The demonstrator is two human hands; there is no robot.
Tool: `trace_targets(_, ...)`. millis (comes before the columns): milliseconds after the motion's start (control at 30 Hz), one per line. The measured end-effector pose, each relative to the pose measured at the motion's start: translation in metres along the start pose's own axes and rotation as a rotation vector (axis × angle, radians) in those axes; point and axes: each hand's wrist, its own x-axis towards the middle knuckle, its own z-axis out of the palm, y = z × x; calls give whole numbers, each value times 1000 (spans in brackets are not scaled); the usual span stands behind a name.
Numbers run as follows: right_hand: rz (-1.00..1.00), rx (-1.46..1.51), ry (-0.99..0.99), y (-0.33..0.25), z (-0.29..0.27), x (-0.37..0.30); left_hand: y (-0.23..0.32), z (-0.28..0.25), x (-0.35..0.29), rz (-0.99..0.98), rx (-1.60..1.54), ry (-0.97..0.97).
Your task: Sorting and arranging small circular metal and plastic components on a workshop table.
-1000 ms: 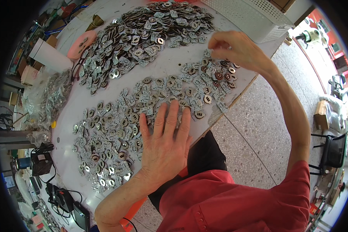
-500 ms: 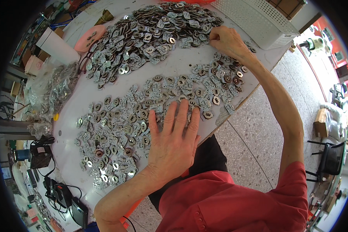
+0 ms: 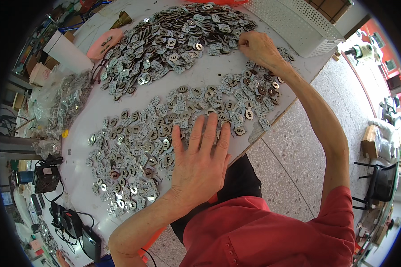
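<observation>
Silvery metal pieces [image 3: 140, 144], too many to count, lie loosely spread about one left hand [image 3: 200, 162], which is wide and flat over them, hiding some, while one right hand [image 3: 263, 49] curls at the edge of a taller heap [image 3: 169, 44]; whether it grips anything cannot be told. Since a second ago, the right hand has moved closer to that heap. Farther out, the worktop [image 3: 93, 104] carries one white perforated basket [image 3: 294, 31], one white cylinder [image 3: 69, 53] and one pink dish [image 3: 95, 51].

The shirt [image 3: 280, 231] is red, the dish [image 3: 96, 50] pink, the worktop [image 3: 82, 120] white, the pieces [image 3: 142, 138] silvery, the floor [image 3: 307, 142] speckled grey.
</observation>
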Motion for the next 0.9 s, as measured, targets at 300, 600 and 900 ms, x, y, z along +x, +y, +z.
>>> trace_targets(300, 88, -17, -34, -11, 1, -2, -1, 2, 0, -4, -1, -4)
trace_targets(600, -16, -25, -36, -6, 4, 8, 0, 2, 0, 0, -7, 7)
trace_targets(900, 261, 546, -316, 11, -25, 14, -1, 4, 0, 18, -5, 67)
